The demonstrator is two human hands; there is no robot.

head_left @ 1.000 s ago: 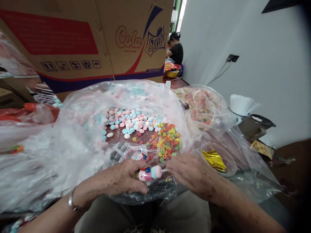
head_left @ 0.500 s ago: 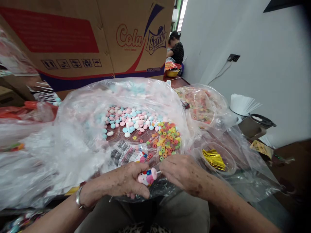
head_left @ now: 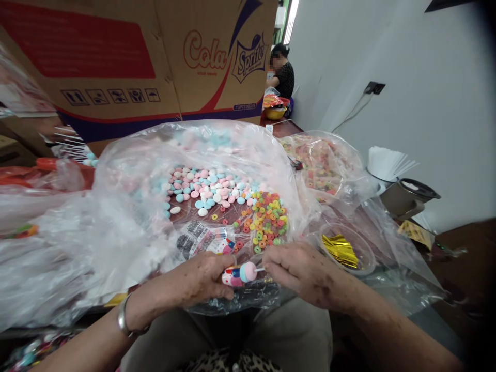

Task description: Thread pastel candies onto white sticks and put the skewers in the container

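Observation:
My left hand is closed around a small printed candy bag with pink, white, red and blue patches. Out of its right end show a pale blue and a pink candy on a white stick. The fingers of my right hand are pinched on the other end of that stick. Just beyond my hands lie flat printed bags, partly covered by my left hand. Behind them are loose pink, blue and white oval candies and a heap of colourful ring candies.
A large clear plastic bag surrounds the loose candies. To the right stand a round tub of gold twist ties and a mug near white sticks. A big carton rises behind. A person sits farther back.
The stick with its candies has come farther out of the printed bag, to the right; a blue candy now shows beside the pink one. My right hand has shifted slightly right.

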